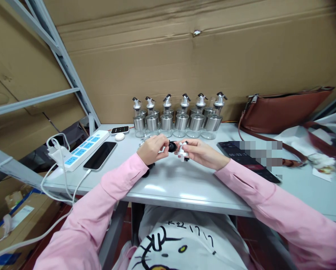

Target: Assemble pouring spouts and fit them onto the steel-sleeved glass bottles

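Observation:
My left hand [155, 149] pinches a small round black part [172, 146] between thumb and fingers, just left of my right hand. In my right hand [203, 152] is a silver-and-black pourer cap [183, 151], with its white-grey collar facing me. Both hands are close together above the front half of the table. Several black pieces [146, 172] lie partly hidden under my left wrist. Some clear and silver parts [144, 140] rest behind my left hand. At the back stands a row of glass bottles [181, 122] with steel bands, the front ones topped by similar pourer caps.
A power strip [83, 150], a phone [100, 156] with a cable and a small black device [119, 130] lie at left, near a round white object [119, 137]. On the right are a tablet showing a timer [249, 161] and a brown bag [286, 112]. Cardboard [168, 56] stands behind.

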Tool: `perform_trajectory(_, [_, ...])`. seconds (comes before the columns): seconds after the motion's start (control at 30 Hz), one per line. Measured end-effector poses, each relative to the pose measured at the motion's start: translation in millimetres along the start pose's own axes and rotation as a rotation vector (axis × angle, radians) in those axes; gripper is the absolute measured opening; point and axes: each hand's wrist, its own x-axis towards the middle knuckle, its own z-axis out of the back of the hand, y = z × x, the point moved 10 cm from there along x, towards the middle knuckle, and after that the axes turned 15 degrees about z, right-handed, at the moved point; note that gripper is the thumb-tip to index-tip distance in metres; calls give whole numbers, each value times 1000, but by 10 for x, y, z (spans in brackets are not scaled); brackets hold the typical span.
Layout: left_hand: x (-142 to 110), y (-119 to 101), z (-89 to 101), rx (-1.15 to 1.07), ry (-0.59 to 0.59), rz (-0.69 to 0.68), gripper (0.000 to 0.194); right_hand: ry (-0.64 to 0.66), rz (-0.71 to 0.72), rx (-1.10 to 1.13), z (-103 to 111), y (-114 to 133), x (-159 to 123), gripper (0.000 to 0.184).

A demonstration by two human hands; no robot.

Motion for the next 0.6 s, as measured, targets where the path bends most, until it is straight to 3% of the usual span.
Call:
perform_trajectory(0.37, [-16, 32, -61, -114, 81, 33, 5, 1, -6, 27, -16, -13, -9, 22])
perform_trajectory(0.6, [-6, 25, 23, -186, 7, 33, 10, 0, 74, -39, 14, 65, 24, 22])
